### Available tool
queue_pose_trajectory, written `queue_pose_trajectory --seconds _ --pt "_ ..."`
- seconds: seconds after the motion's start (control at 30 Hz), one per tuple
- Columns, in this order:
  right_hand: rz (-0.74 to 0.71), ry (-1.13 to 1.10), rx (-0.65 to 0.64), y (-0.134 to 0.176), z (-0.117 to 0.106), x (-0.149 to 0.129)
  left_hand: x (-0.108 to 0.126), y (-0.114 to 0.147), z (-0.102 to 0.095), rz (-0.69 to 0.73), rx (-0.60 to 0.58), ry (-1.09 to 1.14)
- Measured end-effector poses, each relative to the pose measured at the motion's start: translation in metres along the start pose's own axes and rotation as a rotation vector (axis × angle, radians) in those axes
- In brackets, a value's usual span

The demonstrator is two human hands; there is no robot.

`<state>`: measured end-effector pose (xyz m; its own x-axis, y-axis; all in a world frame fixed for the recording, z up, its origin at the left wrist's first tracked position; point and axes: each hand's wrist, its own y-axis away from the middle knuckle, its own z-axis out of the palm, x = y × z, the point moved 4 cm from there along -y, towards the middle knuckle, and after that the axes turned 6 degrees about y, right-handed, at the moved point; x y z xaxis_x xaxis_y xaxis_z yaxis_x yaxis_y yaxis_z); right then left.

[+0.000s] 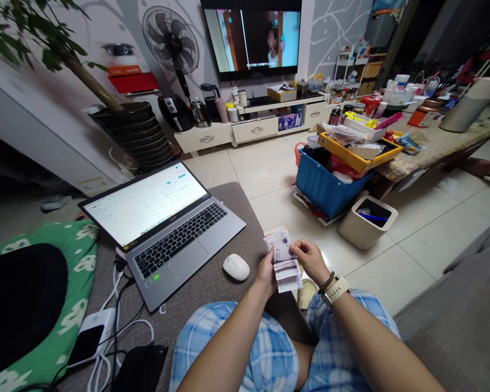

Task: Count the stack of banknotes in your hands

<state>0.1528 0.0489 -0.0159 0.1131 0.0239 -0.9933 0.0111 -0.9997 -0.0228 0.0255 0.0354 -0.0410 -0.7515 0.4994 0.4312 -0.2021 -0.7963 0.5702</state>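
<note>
A fanned stack of pale purple-grey banknotes (281,245) is held over my lap, some notes hanging lower than the rest. My left hand (266,273) is closed round the stack's left side, thumb on top. At the stack's right edge, my right hand (310,258) pinches the top note between thumb and fingertips. A watch and a dark bracelet circle my right wrist. Left of the notes, a white computer mouse (236,267) lies on the grey-brown padded seat (228,204), with an open laptop (179,239) beyond it.
Cables and a white power bank (92,336) lie left of the laptop, near a green cloth (79,277). A beige bin (367,223) and a loaded blue box (329,182) stand on the floor. A crowded table (436,128) is at right; a fan (171,43) and television are ahead.
</note>
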Motion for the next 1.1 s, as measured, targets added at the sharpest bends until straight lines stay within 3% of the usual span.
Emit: queue_pose_trajectory --seconds 0.57,0.73,1.1 --pt "0.017 -0.033 -0.027 0.002 0.002 -0.008 0.0 0.0 -0.002 -0.026 -0.024 0.013" --pt "0.008 -0.033 -0.052 0.003 0.002 -0.008 0.001 0.004 0.001 -0.061 0.016 -0.017" --pt "0.096 0.08 0.108 -0.003 -0.006 0.011 0.002 0.007 0.001 0.03 -0.035 -0.063"
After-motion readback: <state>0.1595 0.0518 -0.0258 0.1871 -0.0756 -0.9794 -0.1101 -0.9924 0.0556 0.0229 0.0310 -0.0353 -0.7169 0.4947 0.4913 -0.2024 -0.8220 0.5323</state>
